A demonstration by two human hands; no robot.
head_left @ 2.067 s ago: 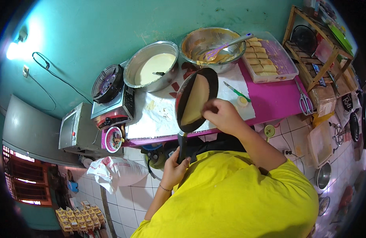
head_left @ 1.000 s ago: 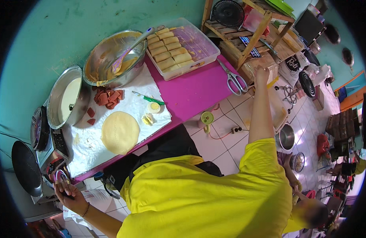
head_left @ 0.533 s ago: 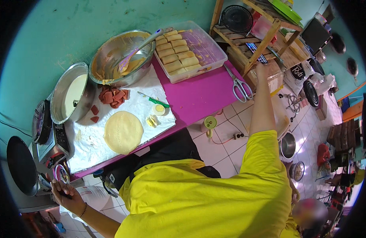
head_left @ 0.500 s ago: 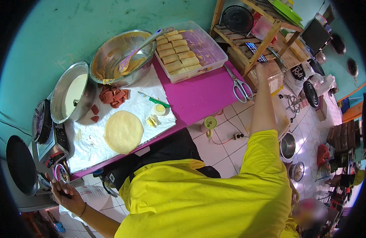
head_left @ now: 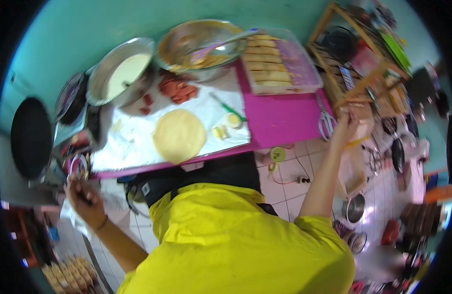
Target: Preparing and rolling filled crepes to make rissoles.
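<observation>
My left hand (head_left: 87,205) is at the lower left, near the table's corner, its fingers curled round a small dark object whose kind I cannot make out. On the right, my right hand (head_left: 348,123) hangs beside the wooden shelf, close to the scissors (head_left: 326,125); its fingers are blurred. A round, flat pancake (head_left: 179,136) lies on the white sheet (head_left: 130,147). Around it are red slices (head_left: 177,89), a green-handled knife (head_left: 230,108), a small round pale piece (head_left: 234,120) and yellowish pieces (head_left: 219,132).
Behind stand a pot of pale batter (head_left: 122,73), a steel bowl (head_left: 169,49) with a spatula (head_left: 201,55), and a plastic box (head_left: 311,84) of rolls (head_left: 269,62). A frying pan (head_left: 31,137) is at the left. The shelf (head_left: 353,93) carries a phone (head_left: 347,78). A green-lidded mug (head_left: 277,154) stands below the table edge.
My right hand has drawn back from the phone on the shelf. My left hand has come nearer the table corner, its fingers more curled. The whole view has turned and blurred.
</observation>
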